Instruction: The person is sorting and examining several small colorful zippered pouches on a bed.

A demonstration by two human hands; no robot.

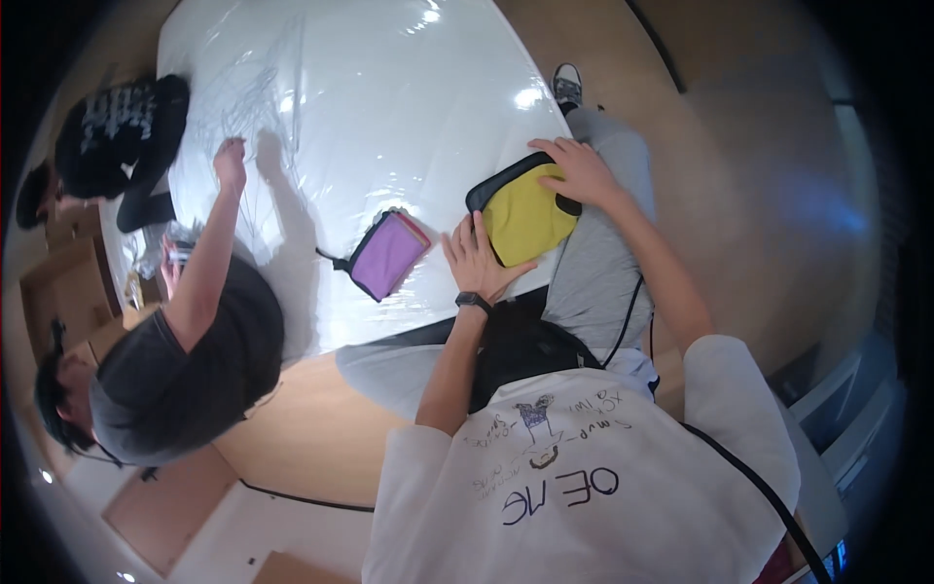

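A yellow fabric zip pouch (pixel 522 219) with dark edging lies flat at the table's near right edge, partly over my grey-trousered leg. My right hand (pixel 580 171) grips its far right corner, thumb on the yellow face and fingers over the dark border. Against the pouch's left and lower border rests my left hand (pixel 474 259), a black watch on its wrist, fingers spread and thumb stretched along the bottom edge. To the left of that hand is a smaller purple pouch (pixel 389 255) with black trim, a reddish side and a short black strap; neither hand touches it.
Shiny clear plastic film covers the white table (pixel 350 109). At the left, a person in a dark grey shirt (pixel 197 372) holds a forearm over the table. Beyond sits another person in black (pixel 120 139). Cardboard boxes (pixel 66 285) stand behind them. A black cable (pixel 759 489) crosses my shirt.
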